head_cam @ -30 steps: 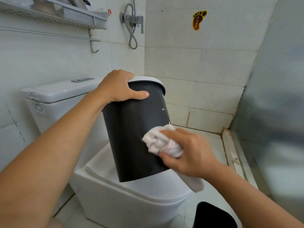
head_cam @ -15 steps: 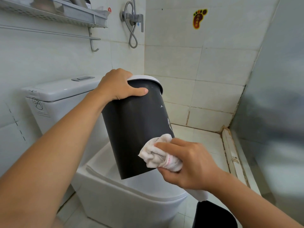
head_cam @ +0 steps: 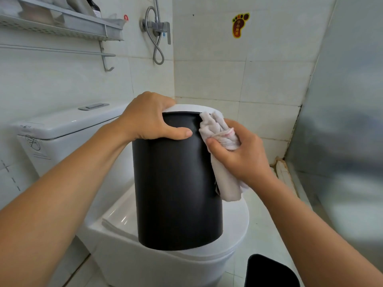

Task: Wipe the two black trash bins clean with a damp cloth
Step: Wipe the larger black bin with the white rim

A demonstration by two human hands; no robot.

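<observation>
Cloth (head_cam: 219,133) has slid up from the bin's lower side to just under its white rim, bunched in the right hand (head_cam: 240,154). Black trash bin (head_cam: 176,183) sits on the toilet lid (head_cam: 236,222) — looks light, smooth plastic, maybe slippery damp — so the left hand (head_cam: 149,119) clamping the rim seems the right hold.

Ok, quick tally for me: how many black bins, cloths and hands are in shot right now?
Black bins: 2, one held on the toilet lid, one at the bottom edge
Cloths: 1, white cloth
Hands: 2, left hand and right hand
Total: 5
</observation>
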